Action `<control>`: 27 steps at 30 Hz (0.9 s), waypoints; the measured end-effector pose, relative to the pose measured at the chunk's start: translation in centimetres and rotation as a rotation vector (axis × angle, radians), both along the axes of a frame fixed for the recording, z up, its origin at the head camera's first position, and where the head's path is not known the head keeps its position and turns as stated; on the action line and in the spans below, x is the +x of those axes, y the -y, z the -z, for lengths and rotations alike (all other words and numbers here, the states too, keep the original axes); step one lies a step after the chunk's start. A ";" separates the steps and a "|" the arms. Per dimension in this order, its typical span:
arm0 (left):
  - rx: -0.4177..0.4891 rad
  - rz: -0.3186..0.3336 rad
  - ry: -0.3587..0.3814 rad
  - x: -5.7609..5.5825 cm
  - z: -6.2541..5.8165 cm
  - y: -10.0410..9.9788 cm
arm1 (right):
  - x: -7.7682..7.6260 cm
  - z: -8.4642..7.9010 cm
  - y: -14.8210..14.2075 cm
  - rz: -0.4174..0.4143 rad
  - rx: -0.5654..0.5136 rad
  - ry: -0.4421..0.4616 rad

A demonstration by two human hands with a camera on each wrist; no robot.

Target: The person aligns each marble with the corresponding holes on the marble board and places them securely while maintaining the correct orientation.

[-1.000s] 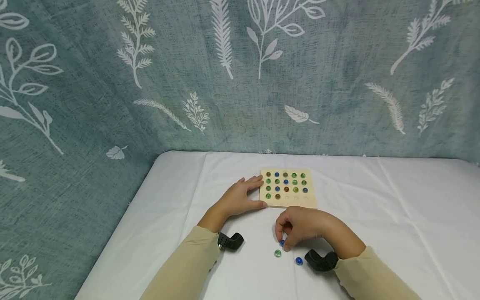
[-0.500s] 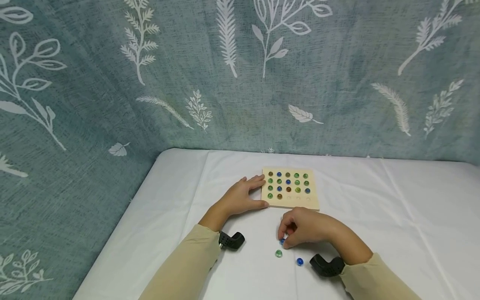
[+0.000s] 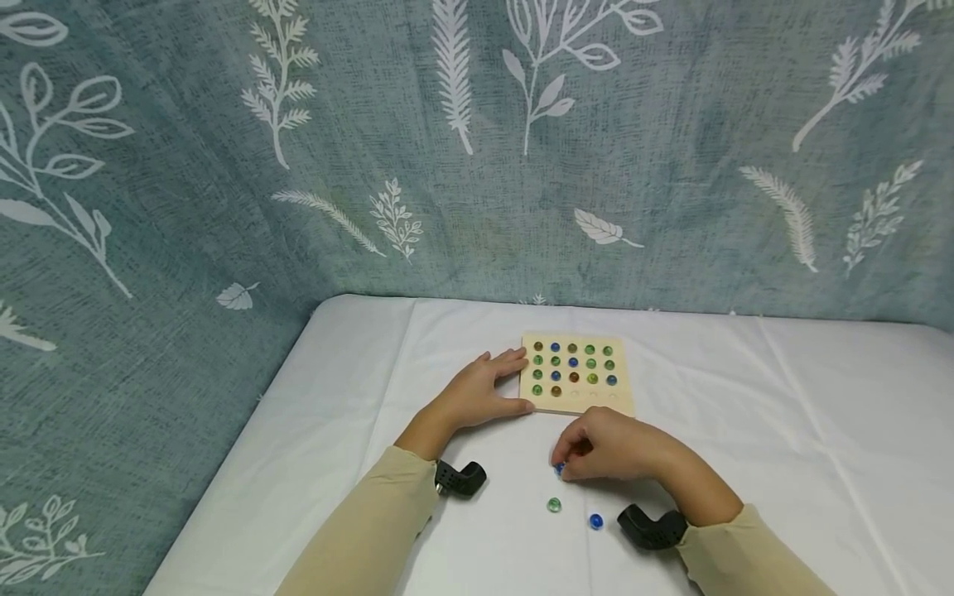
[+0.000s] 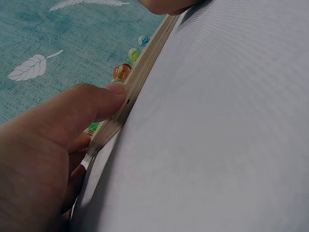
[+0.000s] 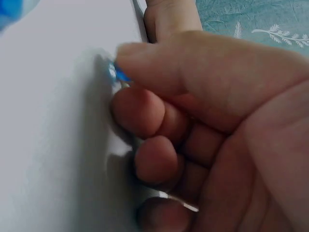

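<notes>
A pale wooden board [image 3: 584,406] with rows of round hollows lies on the white cloth. Green, blue and amber glass marbles fill most of it; three hollows in the front row hold none. My left hand [image 3: 477,395] holds the board's near left corner, its thumb [image 4: 108,99] against the front edge and the fingers along the left side. In front of the board, my right hand [image 3: 614,447] pinches a blue marble [image 5: 120,73] between thumb and index finger, just over the cloth. Nearer me lie a loose green marble [image 3: 554,505] and another blue marble [image 3: 596,521].
White cloth [image 3: 745,430] with shallow creases covers the table. A blue-green curtain [image 3: 477,207] with white leaf prints hangs behind and to the left. Black wrist cameras [image 3: 652,528] sit at both sleeve cuffs.
My right hand has drawn the blue marble slightly away from the green one, toward the board. My left hand stays on the board. The whole head view shifted a little.
</notes>
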State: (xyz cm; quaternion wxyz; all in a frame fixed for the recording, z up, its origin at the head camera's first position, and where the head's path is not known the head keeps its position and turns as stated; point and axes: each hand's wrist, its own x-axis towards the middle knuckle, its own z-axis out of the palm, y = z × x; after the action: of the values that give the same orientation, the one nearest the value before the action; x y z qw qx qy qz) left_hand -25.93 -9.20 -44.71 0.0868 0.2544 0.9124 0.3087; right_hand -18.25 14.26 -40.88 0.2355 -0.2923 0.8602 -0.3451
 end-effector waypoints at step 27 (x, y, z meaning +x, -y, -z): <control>-0.009 0.013 -0.002 0.0 0.1 0.0 | -1.7 1.6 -1.0 0.644 -0.044 -0.316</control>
State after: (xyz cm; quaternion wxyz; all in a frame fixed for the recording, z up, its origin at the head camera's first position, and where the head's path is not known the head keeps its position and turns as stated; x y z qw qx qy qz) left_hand -25.96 -9.18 -44.78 0.0892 0.2602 0.9121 0.3039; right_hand -19.99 15.26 -42.44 -0.0276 -0.0608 0.9263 -0.3707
